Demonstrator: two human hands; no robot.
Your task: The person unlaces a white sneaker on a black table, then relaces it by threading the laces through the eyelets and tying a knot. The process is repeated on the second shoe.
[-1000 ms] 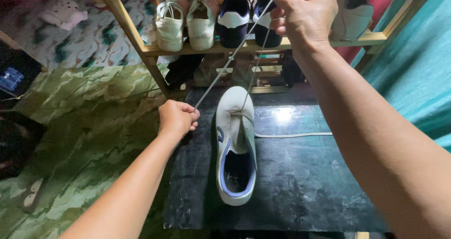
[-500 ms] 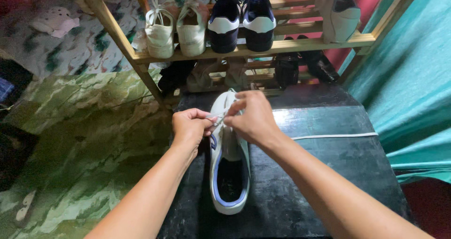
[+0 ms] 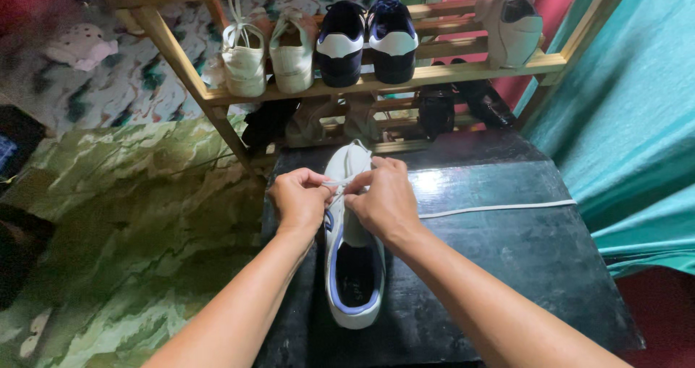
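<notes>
Desk (image 3: 507,267), dark and glossy, carries the white sneaker (image 3: 352,252), toe toward the wooden shoe rack (image 3: 376,82) beyond it. Both hands have dropped from that high pull and now meet over the sneaker's tongue: left hand (image 3: 300,200) and right hand (image 3: 384,198) each pinching the lace (image 3: 339,183), drawn short. A loose white lace (image 3: 499,209) lies right of the sneaker.

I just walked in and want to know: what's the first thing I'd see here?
Right in the middle, a white shoe with purple lining lies on a dark table, and the left hand and right hand pinch its white lace over the front. Behind it, a wooden rack holds a pair of dark blue shoes beside pale ones.
</notes>
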